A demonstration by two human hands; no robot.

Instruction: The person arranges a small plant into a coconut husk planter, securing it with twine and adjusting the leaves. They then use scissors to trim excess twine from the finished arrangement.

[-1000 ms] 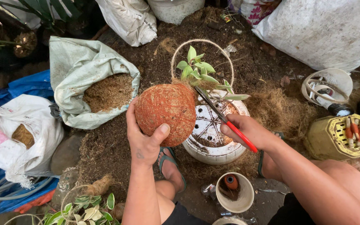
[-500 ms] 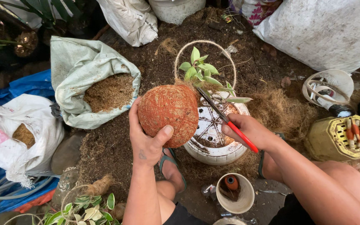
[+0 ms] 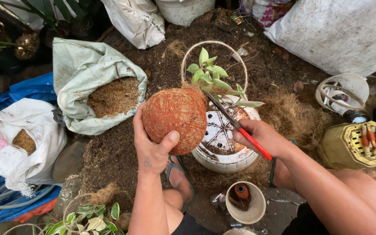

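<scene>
Our left hand (image 3: 153,150) cups the coir ball (image 3: 175,114) w/ plant (image 3: 207,72), fingers wrapped, above the white pot (image 3: 225,150). Our right hand (image 3: 262,137) is closed on red-handled scissors (image 3: 240,129), blades at the ball's top.

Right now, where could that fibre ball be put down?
Bare soil lies between the open sack and the wire hoop, and below the sack, left of the left hand. Crowded: the white pot, small cup, yellow basket.
</scene>
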